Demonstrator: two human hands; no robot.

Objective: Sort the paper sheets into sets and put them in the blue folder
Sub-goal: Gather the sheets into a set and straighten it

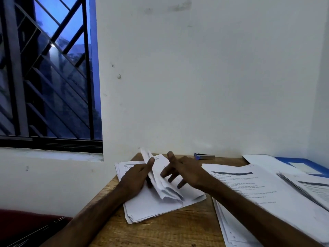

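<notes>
Nearest me, a dark red surface (26, 223) is sitting at the lower left, beside the wooden table (160, 232). My right forearm is crossing over a printed stack (258, 193), hiding part of it. Further in, the left hand (135, 177) is gripping the lifted sheets (160, 184), thumb against them, above the loose pile (151, 205). The right hand (185, 170) is hovering just beside, fingers splayed, holding nothing. Beyond, a stapler (204, 156) is lying by the wall. The blue folder (302, 162) is sitting well to the right of both hands, partly under paper.
</notes>
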